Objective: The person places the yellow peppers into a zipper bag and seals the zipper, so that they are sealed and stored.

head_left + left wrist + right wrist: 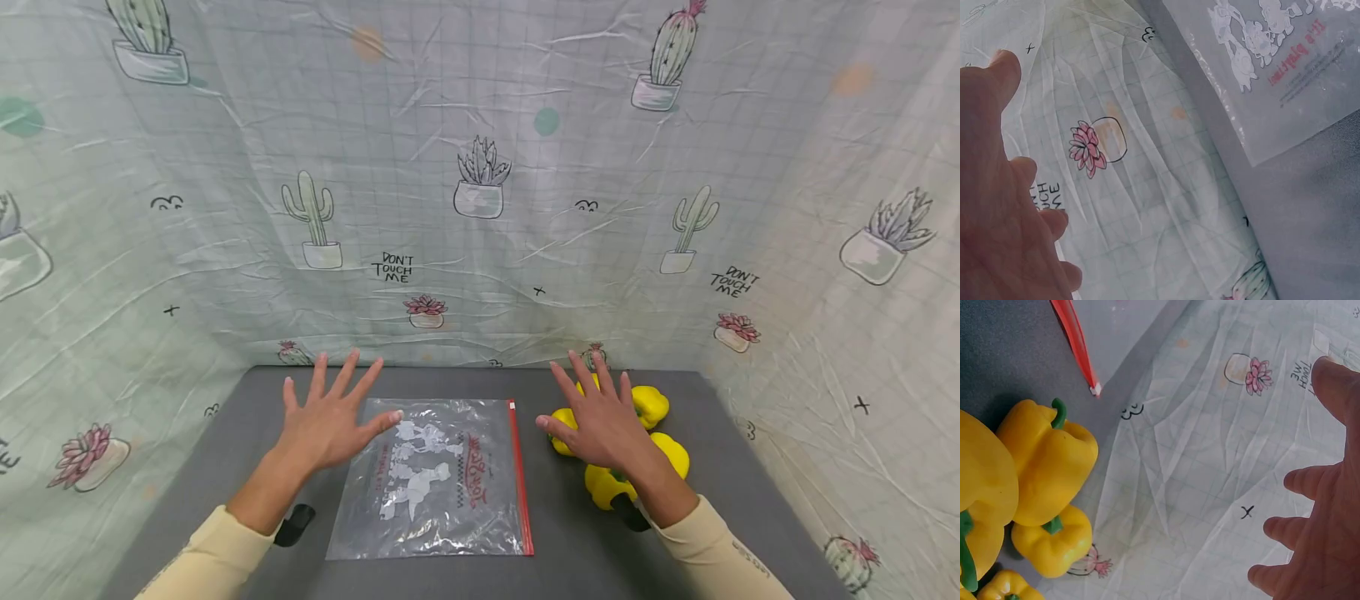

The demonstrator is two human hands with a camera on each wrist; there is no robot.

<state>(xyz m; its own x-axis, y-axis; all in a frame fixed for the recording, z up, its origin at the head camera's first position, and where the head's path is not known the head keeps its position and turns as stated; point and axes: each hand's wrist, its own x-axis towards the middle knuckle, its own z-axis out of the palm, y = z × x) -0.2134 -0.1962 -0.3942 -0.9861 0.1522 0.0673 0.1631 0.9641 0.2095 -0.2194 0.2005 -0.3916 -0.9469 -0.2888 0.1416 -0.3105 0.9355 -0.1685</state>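
A clear zip bag (423,492) with white cartoon figures, red print and a red zip along its right side lies flat on the grey table. My left hand (326,429), fingers spread, is held over the bag's left edge and holds nothing. Several yellow bell peppers (675,454) are grouped right of the bag. Above them my right hand (603,425) is spread too, hiding part of the group. Seen from the right wrist, the peppers (1047,462) have green stems and lie close together, with the fingers well apart from them.
A pale curtain (480,250) printed with cacti and succulents hangs behind the grey table (555,533) and along both sides. Dark straps (295,525) sit at the wrists below the cream sleeves (213,554).
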